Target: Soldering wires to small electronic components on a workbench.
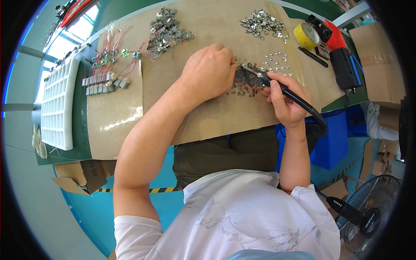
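My right hand [289, 102] grips a soldering iron [291, 94] with a black handle and a thick black cable, its metal tip pointing left. That tip is close to the fingers of my left hand [208, 71], which are closed in a pinch; whatever lies between them is hidden. A thin red wire [241, 83] runs from near my left fingers toward the right hand. Below the tip, a pile of small dark parts [249, 79] spreads over the brown sheet [208, 115]. Small silvery pieces [277, 63] lie scattered just beyond my right hand.
Heaps of small metal parts [167, 34] and shiny bits [262, 22] sit at the back. Several small motors with red wires [102, 82] stand left, beside a white compartment tray [58, 104]. Yellow tape [306, 35] and a black device [344, 68] are right; a fan [368, 219] stands lower right.
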The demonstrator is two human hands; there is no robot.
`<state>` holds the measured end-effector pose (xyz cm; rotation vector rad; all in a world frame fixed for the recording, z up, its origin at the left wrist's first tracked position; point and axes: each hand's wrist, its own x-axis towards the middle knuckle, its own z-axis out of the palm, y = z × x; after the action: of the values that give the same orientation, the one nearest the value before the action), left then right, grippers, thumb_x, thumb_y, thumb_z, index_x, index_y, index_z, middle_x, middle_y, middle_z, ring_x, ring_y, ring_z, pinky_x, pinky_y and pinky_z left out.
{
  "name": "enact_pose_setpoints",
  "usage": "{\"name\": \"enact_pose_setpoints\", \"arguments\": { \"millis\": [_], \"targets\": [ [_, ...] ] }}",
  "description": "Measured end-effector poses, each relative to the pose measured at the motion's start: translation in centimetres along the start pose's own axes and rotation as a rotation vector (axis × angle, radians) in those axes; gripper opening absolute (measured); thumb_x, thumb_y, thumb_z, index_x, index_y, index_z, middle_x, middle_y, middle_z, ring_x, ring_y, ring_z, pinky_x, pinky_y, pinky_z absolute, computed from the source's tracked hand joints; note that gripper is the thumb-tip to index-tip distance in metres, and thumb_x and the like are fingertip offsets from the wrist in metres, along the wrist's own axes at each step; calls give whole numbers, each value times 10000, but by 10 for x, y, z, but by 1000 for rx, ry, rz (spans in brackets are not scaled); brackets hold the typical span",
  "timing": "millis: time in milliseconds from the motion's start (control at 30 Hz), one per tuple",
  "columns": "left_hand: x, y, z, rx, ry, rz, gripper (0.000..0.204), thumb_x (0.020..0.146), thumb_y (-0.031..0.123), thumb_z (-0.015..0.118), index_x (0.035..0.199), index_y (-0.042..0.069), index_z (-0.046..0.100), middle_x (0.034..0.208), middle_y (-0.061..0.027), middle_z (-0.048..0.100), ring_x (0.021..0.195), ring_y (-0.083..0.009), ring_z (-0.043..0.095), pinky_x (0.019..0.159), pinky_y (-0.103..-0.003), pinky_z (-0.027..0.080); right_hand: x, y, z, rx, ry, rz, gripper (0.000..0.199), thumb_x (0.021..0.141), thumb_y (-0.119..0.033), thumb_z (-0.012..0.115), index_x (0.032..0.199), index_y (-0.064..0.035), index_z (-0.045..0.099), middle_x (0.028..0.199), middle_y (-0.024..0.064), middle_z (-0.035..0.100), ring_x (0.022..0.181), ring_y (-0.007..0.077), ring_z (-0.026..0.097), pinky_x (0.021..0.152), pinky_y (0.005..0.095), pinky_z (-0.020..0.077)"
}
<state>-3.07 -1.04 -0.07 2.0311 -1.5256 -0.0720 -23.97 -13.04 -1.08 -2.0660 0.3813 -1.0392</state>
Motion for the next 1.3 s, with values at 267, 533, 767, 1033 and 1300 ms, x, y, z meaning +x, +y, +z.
{"name": "enact_pose_setpoints", "arguments": {
  "millis": [267, 533, 767, 1033, 1300],
  "targets": [
    [0, 0, 1, -3, -12, 8, 154, 921, 180, 725, 932, 26, 733, 957, -157, 705, 919, -384, 689, 834, -474, 552, -4, -3, 0, 74, 75, 47, 170, 945, -2, 715, 1105, 29, 762, 806, 91, 759, 645, 120, 720, 604, 226, 550],
    [-1, 1, 0, -16, -3, 3, 151, 922, 178, 728, 937, 28, 736, 965, -162, 706, 913, -385, 690, 827, -479, 551, 11, 6, 11, -237, 228, -102, 281, 954, 34, 745, 1227, -28, 758, 863, 107, 775, 735, 159, 757, 656, 269, 571],
    [0, 1, 1, -1, -11, -9, 152, 921, 181, 733, 922, 29, 732, 951, -154, 706, 909, -377, 694, 826, -471, 555, 22, 6, 13, -492, 111, -314, 359, 848, 33, 805, 1183, -92, 774, 837, 67, 746, 670, 252, 623, 679, 349, 496],
    [0, -2, 2, 9, -3, 10, 149, 914, 178, 738, 919, 29, 731, 937, -151, 701, 900, -372, 694, 823, -465, 557, 21, 3, 14, -523, 8, -252, 406, 802, 54, 823, 1178, -94, 787, 905, 62, 786, 774, 232, 662, 730, 337, 544],
    [1, -2, 3, -6, 12, 19, 143, 911, 173, 739, 927, 31, 733, 932, -153, 699, 896, -377, 692, 824, -467, 555, 23, 4, 13, -475, -25, -303, 420, 792, 70, 827, 1177, -91, 786, 909, 62, 787, 764, 228, 656, 710, 337, 535]
  ]
}}
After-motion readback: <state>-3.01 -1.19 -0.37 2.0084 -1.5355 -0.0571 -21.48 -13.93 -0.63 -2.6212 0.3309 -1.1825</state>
